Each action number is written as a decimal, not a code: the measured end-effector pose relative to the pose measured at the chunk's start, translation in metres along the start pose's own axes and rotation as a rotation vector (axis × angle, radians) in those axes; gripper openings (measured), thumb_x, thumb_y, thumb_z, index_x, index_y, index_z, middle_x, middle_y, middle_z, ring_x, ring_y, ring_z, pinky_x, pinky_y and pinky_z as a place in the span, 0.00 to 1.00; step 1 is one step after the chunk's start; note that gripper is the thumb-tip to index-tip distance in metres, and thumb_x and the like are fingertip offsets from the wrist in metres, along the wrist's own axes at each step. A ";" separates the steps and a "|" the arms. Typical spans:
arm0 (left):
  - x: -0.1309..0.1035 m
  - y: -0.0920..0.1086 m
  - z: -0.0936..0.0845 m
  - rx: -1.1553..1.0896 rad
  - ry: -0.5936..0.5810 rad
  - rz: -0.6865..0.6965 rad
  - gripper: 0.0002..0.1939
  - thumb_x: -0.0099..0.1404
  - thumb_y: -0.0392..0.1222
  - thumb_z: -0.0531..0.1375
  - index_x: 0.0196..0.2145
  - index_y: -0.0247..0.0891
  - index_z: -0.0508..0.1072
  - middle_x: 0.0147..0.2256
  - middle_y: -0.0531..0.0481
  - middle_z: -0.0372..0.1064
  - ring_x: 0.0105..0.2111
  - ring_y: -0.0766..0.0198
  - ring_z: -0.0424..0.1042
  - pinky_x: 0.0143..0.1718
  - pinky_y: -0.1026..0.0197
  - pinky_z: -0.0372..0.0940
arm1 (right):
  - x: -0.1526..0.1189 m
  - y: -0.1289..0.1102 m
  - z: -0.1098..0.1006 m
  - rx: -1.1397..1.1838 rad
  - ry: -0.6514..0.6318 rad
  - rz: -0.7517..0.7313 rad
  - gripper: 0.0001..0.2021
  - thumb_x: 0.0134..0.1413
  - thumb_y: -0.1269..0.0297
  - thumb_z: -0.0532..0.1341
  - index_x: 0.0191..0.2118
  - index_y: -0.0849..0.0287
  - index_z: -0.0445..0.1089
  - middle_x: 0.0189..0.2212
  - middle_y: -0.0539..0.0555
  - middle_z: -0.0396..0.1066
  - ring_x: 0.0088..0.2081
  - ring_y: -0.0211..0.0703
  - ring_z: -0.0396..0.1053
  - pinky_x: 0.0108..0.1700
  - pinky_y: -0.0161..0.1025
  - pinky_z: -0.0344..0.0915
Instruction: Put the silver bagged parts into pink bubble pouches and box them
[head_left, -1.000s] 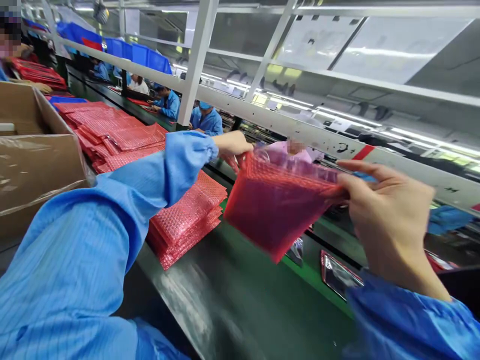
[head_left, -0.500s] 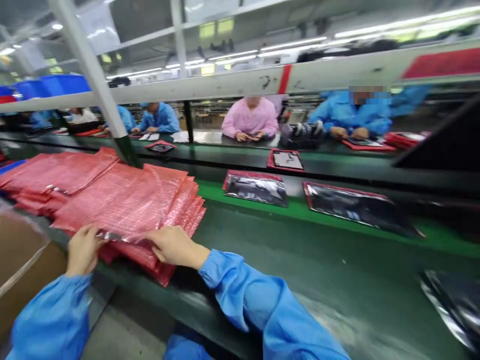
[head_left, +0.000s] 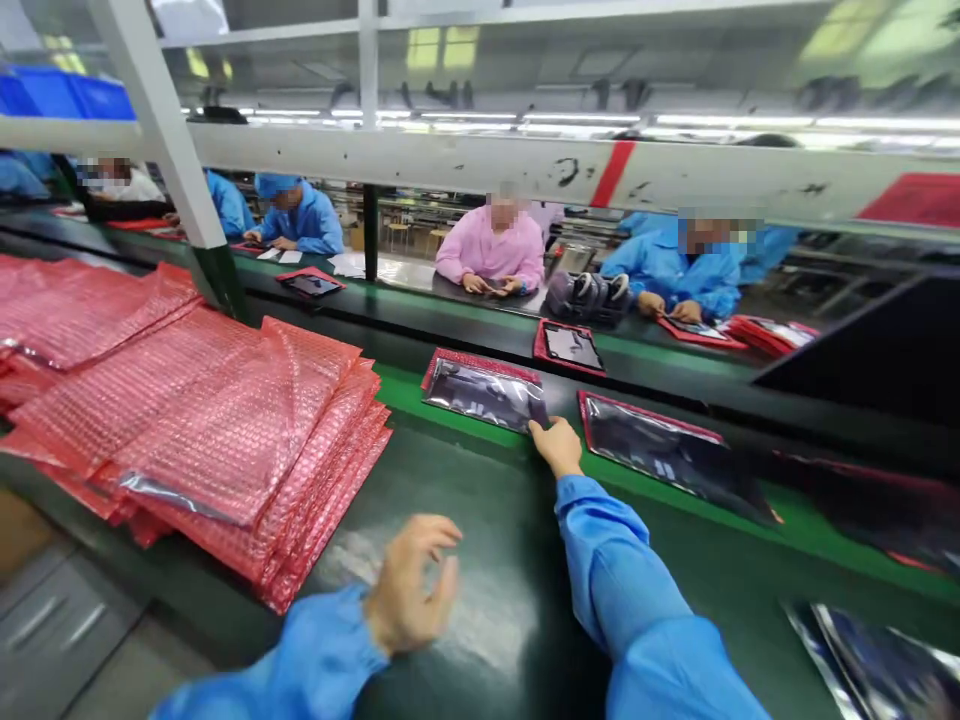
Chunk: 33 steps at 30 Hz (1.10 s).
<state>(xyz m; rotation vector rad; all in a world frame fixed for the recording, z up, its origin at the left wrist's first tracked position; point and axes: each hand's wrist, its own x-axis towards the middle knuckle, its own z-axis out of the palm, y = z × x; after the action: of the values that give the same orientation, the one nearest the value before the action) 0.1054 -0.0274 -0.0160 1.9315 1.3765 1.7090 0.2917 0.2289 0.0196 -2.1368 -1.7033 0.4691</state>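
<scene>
My right hand (head_left: 556,445) reaches out over the green bench and pinches the near right corner of a shiny clear plastic bag (head_left: 480,388) with a dark flat piece inside. Under that bag, a red bubble-wrap pouch (head_left: 487,364) shows along its far edge. My left hand (head_left: 416,585) is raised above the bench, fingers apart and curved, with nothing in it. Left of it lies a thick stack of red bubble-wrap pouches (head_left: 225,400), their edges fanned out.
Another dark bagged piece (head_left: 660,445) lies to the right on the green strip. Silvery bags (head_left: 877,660) sit at the lower right. A white post (head_left: 161,130) and rail (head_left: 465,160) cross ahead. Several people, one in a pink smock (head_left: 491,245), sit opposite.
Both hands have left the red pouch stack and moved right. My left hand has opened; my right hand has taken hold of the bagged dark piece's corner. The view has shifted.
</scene>
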 end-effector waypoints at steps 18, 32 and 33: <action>0.064 -0.082 0.075 -0.118 0.326 -0.506 0.10 0.63 0.37 0.51 0.43 0.39 0.61 0.40 0.45 0.63 0.37 0.64 0.68 0.32 0.64 0.66 | -0.050 0.053 0.000 0.813 -0.327 -0.015 0.32 0.28 0.33 0.66 0.17 0.57 0.55 0.12 0.44 0.51 0.16 0.29 0.47 0.19 0.33 0.45; 0.087 -0.066 0.058 0.519 -0.527 -0.341 0.08 0.64 0.40 0.55 0.30 0.38 0.72 0.28 0.47 0.73 0.32 0.58 0.72 0.36 0.59 0.61 | -0.260 0.174 -0.019 0.534 -0.160 0.143 0.31 0.42 0.28 0.48 0.18 0.54 0.56 0.15 0.52 0.61 0.21 0.44 0.61 0.26 0.39 0.57; 0.086 -0.061 0.060 0.539 -0.537 -0.343 0.09 0.64 0.41 0.55 0.29 0.38 0.72 0.27 0.48 0.72 0.31 0.59 0.71 0.34 0.60 0.60 | -0.265 0.175 -0.021 0.503 -0.124 0.160 0.31 0.43 0.28 0.45 0.16 0.53 0.55 0.14 0.53 0.61 0.21 0.45 0.61 0.27 0.40 0.57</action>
<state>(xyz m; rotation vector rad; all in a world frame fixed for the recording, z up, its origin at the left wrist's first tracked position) 0.1175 0.0929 -0.0195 2.0221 1.9030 0.6307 0.3934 -0.0673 -0.0378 -1.9028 -1.2959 0.9782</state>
